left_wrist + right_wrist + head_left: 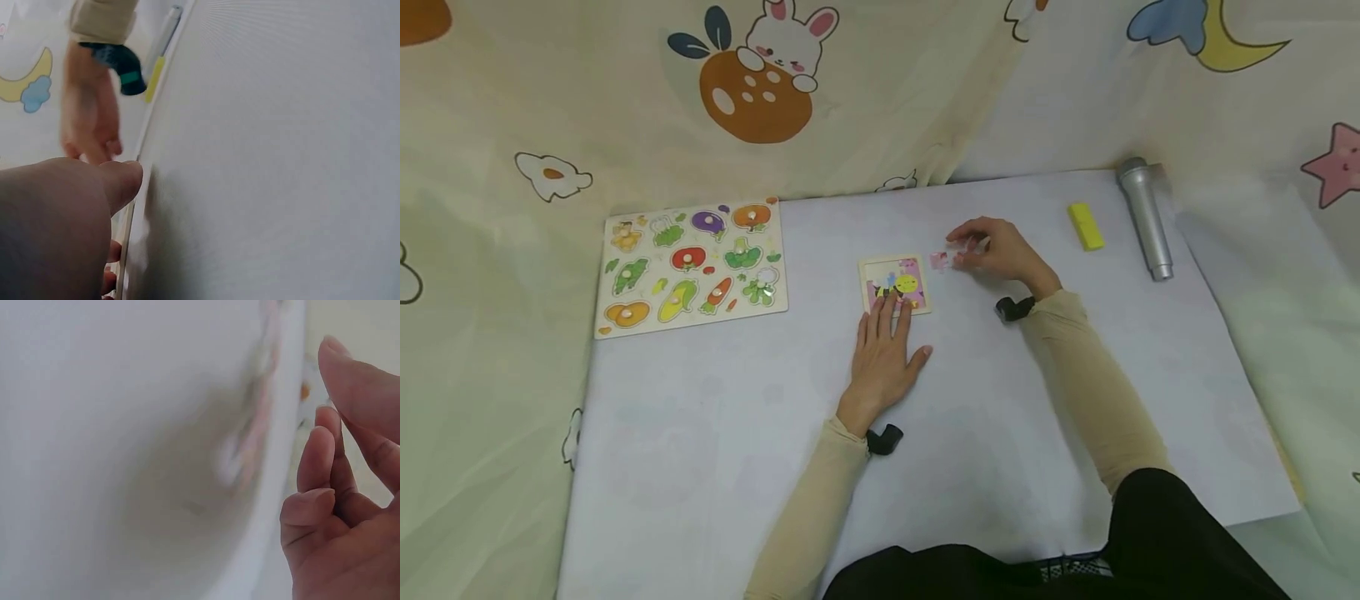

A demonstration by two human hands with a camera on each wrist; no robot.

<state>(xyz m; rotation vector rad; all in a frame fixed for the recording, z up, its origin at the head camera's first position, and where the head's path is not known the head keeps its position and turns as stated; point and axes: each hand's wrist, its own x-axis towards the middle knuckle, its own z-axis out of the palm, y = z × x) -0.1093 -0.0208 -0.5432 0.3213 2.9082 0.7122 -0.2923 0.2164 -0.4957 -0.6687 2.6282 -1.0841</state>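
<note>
A small square jigsaw puzzle [917, 271] with a yellow bee picture and a pale wooden frame lies on the white table. The fingertips of my left hand [882, 362] rest over its lower edge, fingers extended and thumb out to the side. Right of the puzzle, loose pink jigsaw pieces [938, 261] are on the table, partly hidden by my right hand [1000, 252]. That hand hovers above them, fingers bent downward. In the right wrist view, a gap shows between its thumb and fingers, and the pink pieces [256, 437] appear blurred beside it.
At the left lies a vegetable peg board [730, 323] with several pieces in it. A yellow block [1086, 226] and a silver toy microphone [1148, 221] lie at the back right. Behind the table hangs a cloth [880, 100] with cartoon prints.
</note>
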